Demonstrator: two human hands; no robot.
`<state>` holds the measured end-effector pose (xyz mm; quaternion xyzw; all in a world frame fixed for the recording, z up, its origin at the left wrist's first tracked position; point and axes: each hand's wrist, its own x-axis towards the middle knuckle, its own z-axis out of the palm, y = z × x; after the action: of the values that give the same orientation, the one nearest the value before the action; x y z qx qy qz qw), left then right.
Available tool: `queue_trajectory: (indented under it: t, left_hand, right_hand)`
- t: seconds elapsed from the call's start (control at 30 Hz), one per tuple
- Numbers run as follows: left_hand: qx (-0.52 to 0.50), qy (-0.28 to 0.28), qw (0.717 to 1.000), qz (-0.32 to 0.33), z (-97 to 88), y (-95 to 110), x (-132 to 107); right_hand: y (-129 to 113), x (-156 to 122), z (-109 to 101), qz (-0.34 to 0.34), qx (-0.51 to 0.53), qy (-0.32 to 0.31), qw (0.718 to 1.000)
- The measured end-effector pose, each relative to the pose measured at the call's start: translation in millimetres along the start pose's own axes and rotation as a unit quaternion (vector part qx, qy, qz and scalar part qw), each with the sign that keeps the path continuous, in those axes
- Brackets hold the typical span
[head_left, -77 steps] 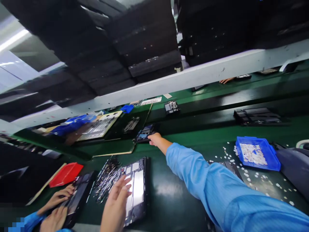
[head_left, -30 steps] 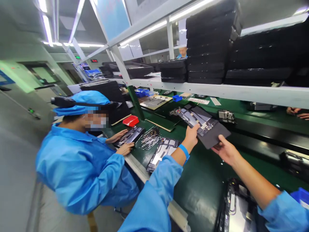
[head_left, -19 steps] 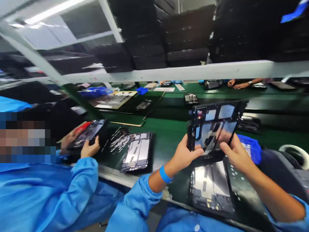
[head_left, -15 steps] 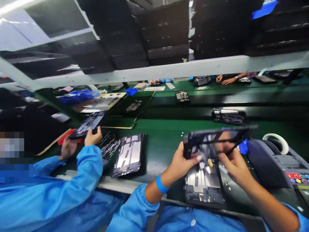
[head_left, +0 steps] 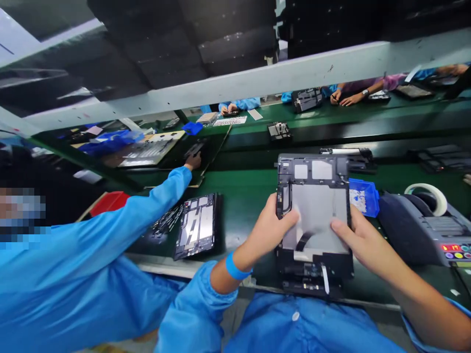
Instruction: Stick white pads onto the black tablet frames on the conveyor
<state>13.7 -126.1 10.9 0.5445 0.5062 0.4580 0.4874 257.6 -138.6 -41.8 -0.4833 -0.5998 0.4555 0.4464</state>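
I hold a black tablet frame (head_left: 314, 196) with its open inner side and grey panel facing me. My left hand (head_left: 270, 228) grips its left edge, thumb on the panel. My right hand (head_left: 358, 235) grips its right edge. A second tablet frame (head_left: 312, 274) lies flat on the green table (head_left: 250, 196) right under the held one, mostly hidden by it.
A co-worker in blue on my left stretches an arm (head_left: 158, 196) across the table to a part at the back. Another frame (head_left: 195, 225) and loose strips lie left of my hands. A blue bin (head_left: 362, 196), a tape dispenser (head_left: 423, 220) and a red tray (head_left: 108, 202) stand around.
I took the frame from the conveyor with both hands, brought it over the frame lying before me and turned it flat, face up. The co-worker put down a frame and reached out.
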Motion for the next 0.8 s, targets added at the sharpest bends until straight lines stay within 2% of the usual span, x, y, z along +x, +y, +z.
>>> queue_trajectory:
  t: [0.07,0.2,0.3,0.43,0.53,0.6,0.7,0.8]
  left_hand:
    - [0.027,-0.040,0.998,-0.034,-6.6,-5,-8]
    - [0.060,-0.090,0.988,-0.111,-10.7,-41,-27]
    - [0.050,-0.082,0.989,-0.114,-11.5,-54,-37]
    - [0.037,-0.056,0.988,-0.137,-19.4,-52,-45]
    - [0.112,-0.071,0.983,-0.123,-28.9,-50,-41]
    - [0.165,-0.053,0.982,-0.077,-33.0,-50,-28]
    - [0.214,-0.013,0.977,0.015,-31.8,-52,5]
    - [0.239,-0.034,0.968,0.064,-26.0,-56,32]
  right_hand:
    - [8,-8,-1,0.050,0.002,-0.030,0.998]
    - [45,-34,3,0.124,-0.033,-0.054,0.990]
    - [64,-51,5,0.102,-0.115,-0.041,0.987]
    - [67,-59,-6,0.075,-0.251,-0.045,0.964]
    - [58,-46,-13,0.052,-0.305,-0.013,0.951]
    - [47,-28,-13,0.024,-0.329,0.011,0.944]
    - [26,11,0,-0.022,-0.334,-0.007,0.942]
    - [13,47,19,-0.052,-0.328,-0.028,0.943]
